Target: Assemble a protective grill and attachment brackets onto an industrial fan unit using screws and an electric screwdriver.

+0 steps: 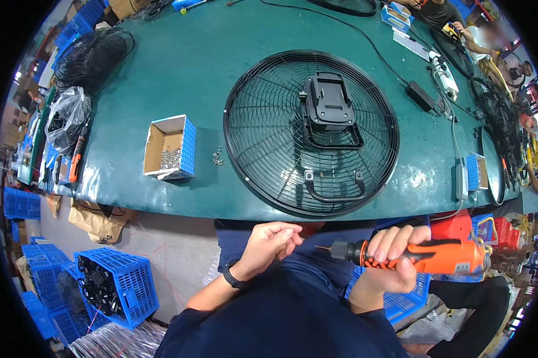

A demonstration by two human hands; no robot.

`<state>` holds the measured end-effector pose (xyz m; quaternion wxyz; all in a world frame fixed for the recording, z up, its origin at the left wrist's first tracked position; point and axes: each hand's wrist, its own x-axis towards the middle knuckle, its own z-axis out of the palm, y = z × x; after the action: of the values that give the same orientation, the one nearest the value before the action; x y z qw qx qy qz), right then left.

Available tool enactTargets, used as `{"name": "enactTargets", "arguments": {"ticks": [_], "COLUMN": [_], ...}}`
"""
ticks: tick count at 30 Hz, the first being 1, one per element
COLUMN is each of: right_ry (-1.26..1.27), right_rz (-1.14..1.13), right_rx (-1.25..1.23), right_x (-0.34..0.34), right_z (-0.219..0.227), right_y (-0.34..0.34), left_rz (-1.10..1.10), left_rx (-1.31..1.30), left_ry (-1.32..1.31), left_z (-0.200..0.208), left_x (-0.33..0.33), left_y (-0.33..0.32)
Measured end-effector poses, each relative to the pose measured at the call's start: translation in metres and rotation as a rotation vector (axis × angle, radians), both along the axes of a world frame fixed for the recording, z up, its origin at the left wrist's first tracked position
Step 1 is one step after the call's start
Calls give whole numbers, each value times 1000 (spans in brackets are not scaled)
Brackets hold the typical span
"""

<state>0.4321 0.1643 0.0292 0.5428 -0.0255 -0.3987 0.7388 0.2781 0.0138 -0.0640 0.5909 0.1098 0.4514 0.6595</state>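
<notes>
My right hand [394, 256] is wrapped round an orange and black electric screwdriver [442, 258], its thin bit pointing left. The bit's tip is close to my left hand [272, 244], whose thumb and fingers are pinched together; whatever they may hold is too small to make out. Both hands are in front of the table edge, over my lap. Just beyond them a round black fan guard [269, 173] lies flat on the table. On it sit a black motor housing with a bracket [328, 101] and a curved black handle [334, 198].
A blue cardboard box [172, 146] of screws lies left of the guard, beside a small pile of loose screws [218, 157]. At right are a power strip [445, 77], an adapter [421, 95] and cables. Blue crates [135, 292] stand at lower left. Co-workers sit at far right.
</notes>
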Motion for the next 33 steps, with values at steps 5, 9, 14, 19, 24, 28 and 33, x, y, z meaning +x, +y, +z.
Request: {"name": "enactTargets", "arguments": {"ticks": [5,9,14,19,24,28,33], "right_ry": [-38,-62,-21,-39,-50,-51,-57], "right_rz": [-187,-201,-200,-153,-162,-177,-174], "right_rx": [173,265,291,334,243,247,295], "right_x": [-1,-6,-14,-17,-17,-16,-14], "right_z": [6,4,1,-1,2,3,-1], "right_y": [-11,-14,-18,-15,-16,-16,-16], "left_rz": [2,-71,-138,-169,-173,-177,-168], "left_rx": [13,-32,3,29,95,133,147], "left_ry": [-280,-480,-586,-646,-619,-613,-645], "left_z": [3,6,6,2,2,3,0], "left_x": [-2,-3,5,8,8,9,13], "left_y": [12,20,23,23,21,23,24]}}
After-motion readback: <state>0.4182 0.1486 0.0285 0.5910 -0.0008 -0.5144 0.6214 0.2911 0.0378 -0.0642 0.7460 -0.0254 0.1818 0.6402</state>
